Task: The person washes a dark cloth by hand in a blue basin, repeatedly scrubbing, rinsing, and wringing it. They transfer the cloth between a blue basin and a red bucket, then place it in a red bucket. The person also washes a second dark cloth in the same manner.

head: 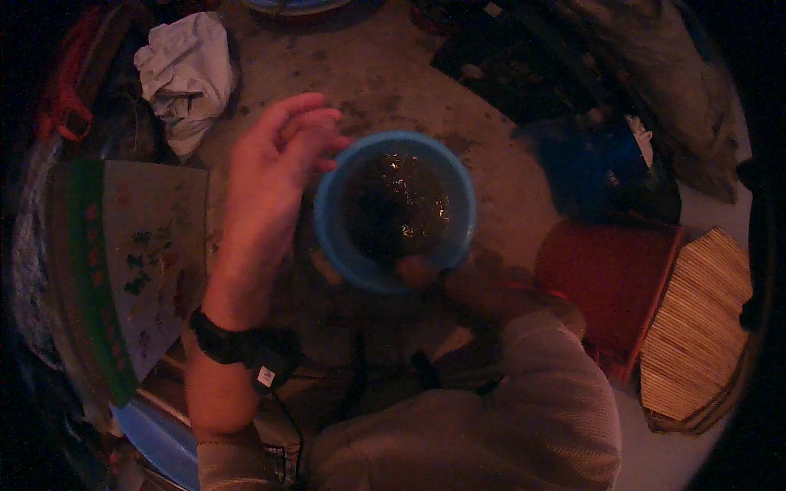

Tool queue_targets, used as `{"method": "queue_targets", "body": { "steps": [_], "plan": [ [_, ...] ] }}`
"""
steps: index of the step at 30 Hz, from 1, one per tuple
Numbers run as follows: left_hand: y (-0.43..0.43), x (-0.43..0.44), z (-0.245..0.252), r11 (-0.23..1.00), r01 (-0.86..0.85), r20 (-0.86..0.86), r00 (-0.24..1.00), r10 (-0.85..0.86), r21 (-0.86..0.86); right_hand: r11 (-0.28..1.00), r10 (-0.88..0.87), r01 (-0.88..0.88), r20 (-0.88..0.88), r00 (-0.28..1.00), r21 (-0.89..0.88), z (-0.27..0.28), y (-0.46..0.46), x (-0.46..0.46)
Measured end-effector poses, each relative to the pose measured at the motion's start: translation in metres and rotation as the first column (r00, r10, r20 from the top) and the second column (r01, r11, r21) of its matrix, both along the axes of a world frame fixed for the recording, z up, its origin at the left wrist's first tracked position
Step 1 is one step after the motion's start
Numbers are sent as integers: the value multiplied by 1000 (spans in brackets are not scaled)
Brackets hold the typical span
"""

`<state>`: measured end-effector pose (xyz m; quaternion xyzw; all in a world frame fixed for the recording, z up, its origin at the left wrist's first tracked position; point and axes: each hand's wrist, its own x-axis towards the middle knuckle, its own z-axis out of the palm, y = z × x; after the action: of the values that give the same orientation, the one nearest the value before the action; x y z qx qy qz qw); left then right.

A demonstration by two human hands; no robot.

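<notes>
A round blue basin (326, 242) stands before me, with dark, glinting contents (399, 208) that I cannot make out. At its upper left rim is my left hand (288, 141), fingers bent and apart, with nothing seen in its grasp; whether the fingertips touch the rim cannot be told. A black strap with a small box is around that wrist. My right hand (445, 279) is in shadow at the lower right rim, its fingers reaching over the rim; its grip is too dark to tell.
On the left lie a crumpled white bag (187, 73) and a printed white and green sack (153, 245). A red container (608, 288), a bundle of thin sticks (697, 325) and a dark blue bag (589, 166) are at the right. Another basin's rim (301, 7) shows at the top.
</notes>
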<state>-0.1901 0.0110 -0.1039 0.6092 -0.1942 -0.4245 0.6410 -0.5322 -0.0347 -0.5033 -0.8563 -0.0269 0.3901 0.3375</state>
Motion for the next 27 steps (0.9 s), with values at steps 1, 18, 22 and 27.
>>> {"method": "queue_targets", "body": {
  "steps": [1, 18, 22, 27],
  "plan": [
    [-1, -1, 0, 1000, 10, -4, 1000, -10, -9, 997, 56, -58, -38, 998, -50, -6, -18, -19],
    [-3, -12, 3, 1000, 6, 13, 1000, -7, 14, 690, 390, 101, 487, 782, -716, 92, -172, 90],
    [-5, -12, 5, 1000, 17, 22, 1000, -17, 23, 713, -69, 310, 378, 923, -629, 70, -161, 69],
    [-5, -14, 6, 1000, 23, 44, 999, -24, 4, 727, -215, 282, 183, 959, -627, 34, -129, 14]
  ]
}}
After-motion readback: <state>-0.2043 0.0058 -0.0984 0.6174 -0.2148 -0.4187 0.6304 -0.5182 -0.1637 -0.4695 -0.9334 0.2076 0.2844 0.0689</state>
